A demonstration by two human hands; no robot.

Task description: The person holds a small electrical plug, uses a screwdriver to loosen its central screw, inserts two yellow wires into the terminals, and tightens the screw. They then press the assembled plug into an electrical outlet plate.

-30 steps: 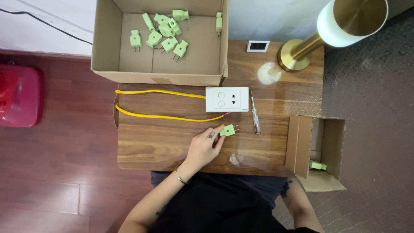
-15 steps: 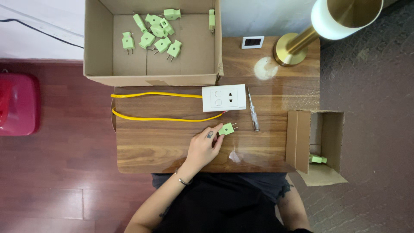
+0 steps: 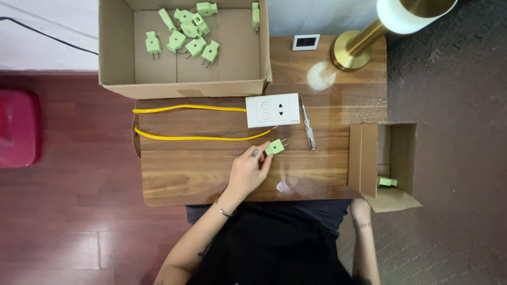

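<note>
While seated at wooden table point(image 3: 200, 174):
L hand point(image 3: 248, 171): fingertips pinch green plug point(image 3: 274, 146)
R hand: out of view
Plug: prob. light, rigid; grip body, not prongs

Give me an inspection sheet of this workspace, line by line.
Surface: wooden table, glossy, with glare patches.
Job's things: green plug at the left hand's fingertips; white socket plate just above it.
Clutter: screwdriver; large cardboard box of green plugs; small cardboard box with one plug; brass lamp; small white display.
Hands: left hand touching the plug; right hand not in view.
Cables: yellow cable looping from the socket plate.
Surroundings: wood floor, red object, dark carpet.
</note>
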